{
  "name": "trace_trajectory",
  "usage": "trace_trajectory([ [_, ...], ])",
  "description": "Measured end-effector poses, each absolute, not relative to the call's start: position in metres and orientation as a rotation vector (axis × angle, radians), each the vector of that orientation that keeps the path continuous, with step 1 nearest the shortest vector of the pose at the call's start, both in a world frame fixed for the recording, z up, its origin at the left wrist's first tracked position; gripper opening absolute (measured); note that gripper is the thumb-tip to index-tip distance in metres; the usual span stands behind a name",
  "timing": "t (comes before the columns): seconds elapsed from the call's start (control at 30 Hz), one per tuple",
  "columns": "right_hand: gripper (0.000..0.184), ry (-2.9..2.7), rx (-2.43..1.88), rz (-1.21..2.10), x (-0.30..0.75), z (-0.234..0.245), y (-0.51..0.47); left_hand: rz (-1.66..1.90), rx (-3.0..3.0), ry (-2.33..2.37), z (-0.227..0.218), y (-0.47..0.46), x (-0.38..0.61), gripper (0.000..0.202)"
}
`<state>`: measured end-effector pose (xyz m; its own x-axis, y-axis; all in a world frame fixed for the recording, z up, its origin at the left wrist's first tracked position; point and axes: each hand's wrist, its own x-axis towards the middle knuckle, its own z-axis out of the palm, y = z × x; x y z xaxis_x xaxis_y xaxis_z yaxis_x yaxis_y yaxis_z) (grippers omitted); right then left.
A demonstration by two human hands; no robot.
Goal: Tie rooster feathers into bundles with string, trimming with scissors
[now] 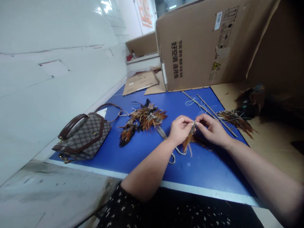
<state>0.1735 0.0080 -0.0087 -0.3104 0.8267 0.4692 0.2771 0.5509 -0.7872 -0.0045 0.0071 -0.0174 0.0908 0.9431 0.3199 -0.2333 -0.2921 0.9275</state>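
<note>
My left hand (180, 129) and my right hand (213, 129) meet over the blue table top (147, 152). Both pinch the quill end of a small bundle of brown and orange feathers (188, 142), which hangs down between them toward me. A thin pale thread (193, 102) lies on the blue surface beyond my hands. A pile of tied brown and black feathers (142, 119) lies left of my left hand. Scissors (166, 139) lie partly under my left wrist.
A patterned brown handbag (83, 136) sits at the table's left end by the white wall. A large cardboard box (201, 44) stands at the back. Two thin sticks (213, 114) and loose feathers (237, 122) lie to the right, with a darker feather heap (251, 101) beyond.
</note>
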Motion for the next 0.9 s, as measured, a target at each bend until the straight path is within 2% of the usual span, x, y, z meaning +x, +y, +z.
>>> trace_trajectory([
  [0.27, 0.015, -1.958, -0.981, 0.407, 0.171, -0.01, 0.008, 1.398, 1.334, 0.901, -0.017, 0.007, -0.007, 0.028],
  [0.67, 0.013, -1.979, -1.04, 0.334, 0.172, -0.009, 0.007, 1.451, 1.084, 1.074, -0.01, 0.008, -0.012, 0.017],
  [0.77, 0.013, -2.029, -1.1, 0.344, 0.172, -0.009, 0.008, 1.442, 1.018, 1.023, -0.007, 0.007, -0.012, 0.014],
  [0.9, 0.013, -2.115, -1.235, 0.329, 0.17, -0.006, 0.008, 1.407, 1.0, 0.849, -0.004, 0.003, -0.011, 0.02],
])
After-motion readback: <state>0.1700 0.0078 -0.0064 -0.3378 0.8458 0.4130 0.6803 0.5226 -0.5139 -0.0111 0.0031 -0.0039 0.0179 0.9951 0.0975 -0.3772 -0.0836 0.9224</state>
